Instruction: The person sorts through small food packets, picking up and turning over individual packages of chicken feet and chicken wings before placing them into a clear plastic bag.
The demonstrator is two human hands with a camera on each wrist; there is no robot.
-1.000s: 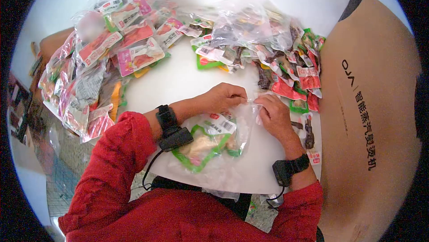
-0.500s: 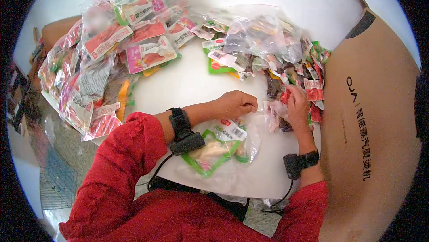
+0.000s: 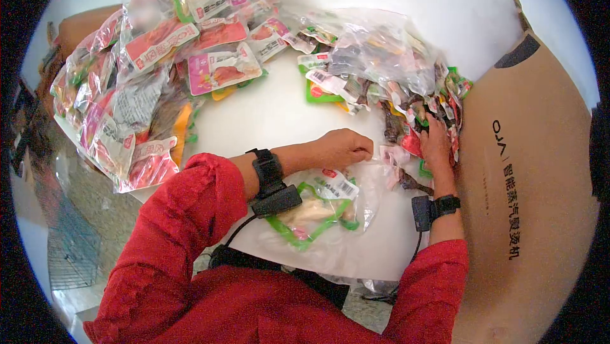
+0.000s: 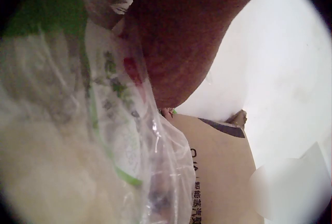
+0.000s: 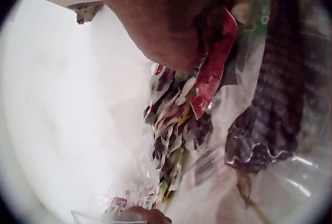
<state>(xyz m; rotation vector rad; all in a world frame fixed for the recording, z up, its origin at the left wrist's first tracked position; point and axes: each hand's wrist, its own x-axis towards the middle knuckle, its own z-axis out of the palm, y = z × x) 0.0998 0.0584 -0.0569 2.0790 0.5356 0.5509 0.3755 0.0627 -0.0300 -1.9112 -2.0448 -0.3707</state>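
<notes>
My left hand [image 3: 343, 149] is curled and pinches the edge of a clear plastic bag [image 3: 370, 207] at the front of the table. Inside the bag lies a green-edged food packet [image 3: 311, 212] with pale contents and a white label; both loom large in the left wrist view. To the right, my right hand [image 3: 436, 148] reaches into a heap of small food packets [image 3: 397, 93], its fingertips among them beside a red packet [image 5: 211, 78]. Those fingertips are hidden, so I cannot tell whether they grip one. A vacuum-packed dark, ribbed piece [image 5: 270, 99] lies close under the right wrist camera.
A large pile of bagged packets [image 3: 159, 45] covers the table's left side. Clear plastic [image 3: 381, 45] lies over the right heap. A tall cardboard box [image 3: 527, 172] stands along the right edge. The white tabletop [image 3: 273, 118] shows between the piles.
My right hand has left the bag's opening and moved right and away from me, into the heap of small packets. The left hand stays at the bag's edge. The head view has shifted slightly.
</notes>
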